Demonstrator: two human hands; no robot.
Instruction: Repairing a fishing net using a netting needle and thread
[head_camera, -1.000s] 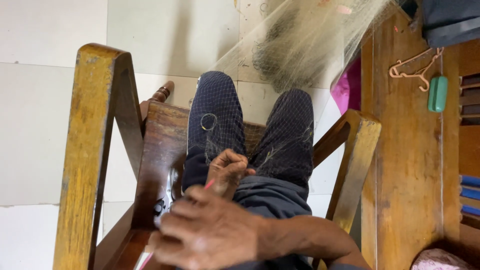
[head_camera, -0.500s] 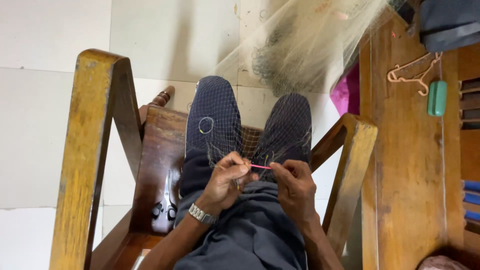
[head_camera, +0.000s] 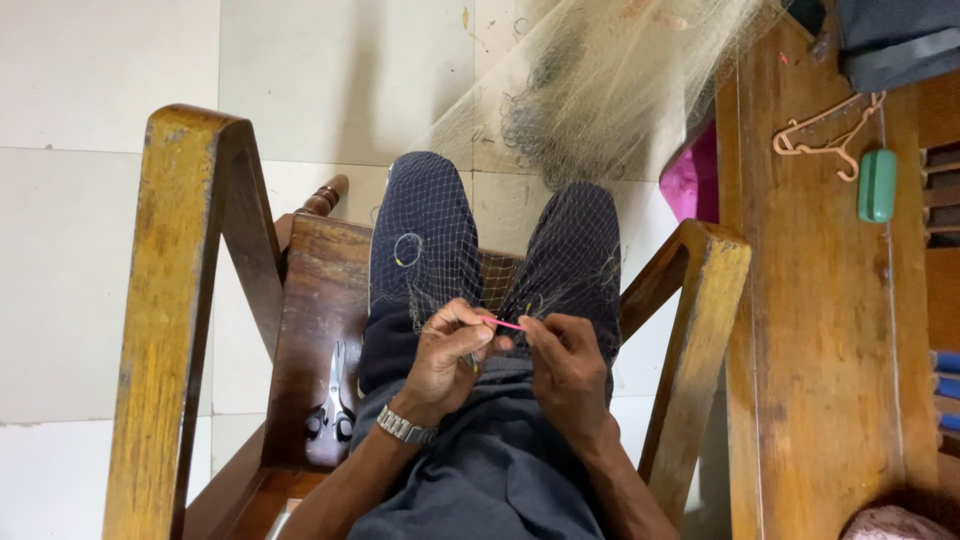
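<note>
Fine pale mesh fishing net (head_camera: 600, 90) drapes from the upper floor area down over the person's dark-trousered knees (head_camera: 425, 240), where both hands work on it. Left hand (head_camera: 445, 355), wearing a metal wristwatch (head_camera: 405, 427), has its fingers (head_camera: 470, 325) pinched shut on one end of a thin pink needle (head_camera: 503, 323); right hand (head_camera: 568, 365) closes its fingers on the other end. Small metal scissors (head_camera: 333, 400) lie on the wooden chair seat (head_camera: 315, 300), just beside the left thigh. A green oval case (head_camera: 877, 185) rests on the wooden bench (head_camera: 810, 330) at right.
</note>
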